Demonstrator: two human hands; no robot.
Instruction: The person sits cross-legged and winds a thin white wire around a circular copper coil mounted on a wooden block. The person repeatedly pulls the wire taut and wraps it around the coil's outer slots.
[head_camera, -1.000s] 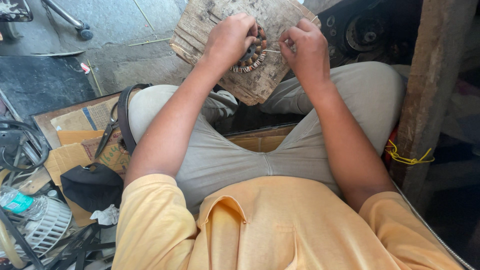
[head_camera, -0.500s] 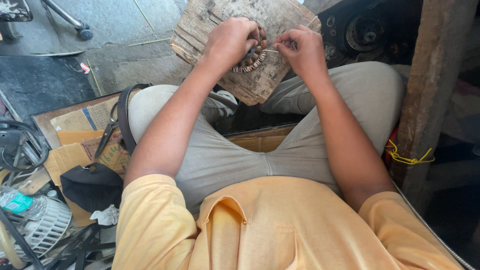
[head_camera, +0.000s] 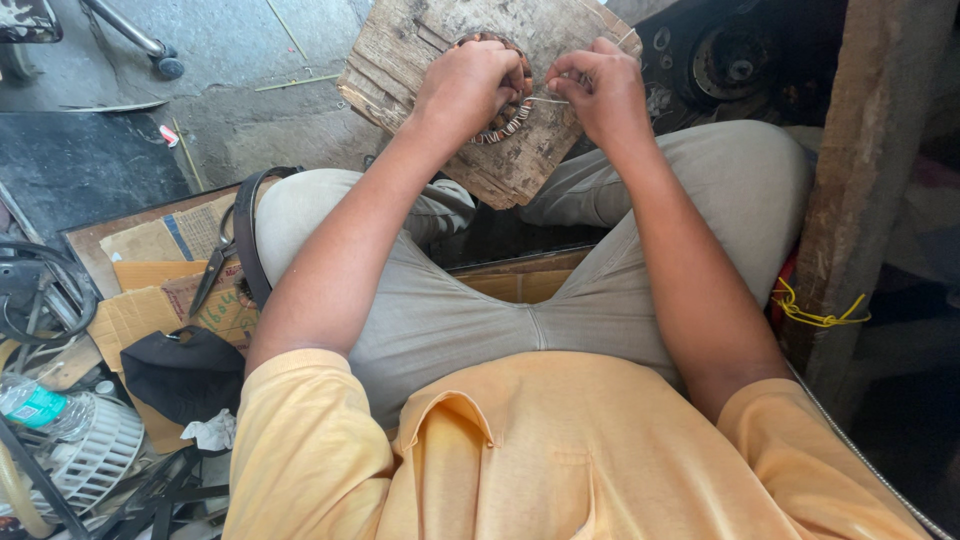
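Observation:
I sit cross-legged with a weathered wooden block (head_camera: 430, 50) in front of my knees. On it rests a round motor stator (head_camera: 500, 120) with copper windings, mostly hidden under my left hand (head_camera: 468, 88), which grips it. My right hand (head_camera: 598, 92) pinches a thin pale strip or wire (head_camera: 545, 100) that runs from the stator's rim to my fingertips. The two hands sit close together, a few centimetres apart.
Scissors (head_camera: 212, 268) and a dark strap (head_camera: 247, 235) lie on cardboard (head_camera: 150, 300) at my left. A black cloth (head_camera: 180, 372), a white fan guard (head_camera: 90, 460) and a plastic bottle (head_camera: 35, 405) sit lower left. A wooden post (head_camera: 870, 150) stands right; dark machine parts (head_camera: 735, 60) lie beyond.
My right hand has shifted slightly left and up, closer to the stator, still pinching the strip. My left hand stays clamped on the stator.

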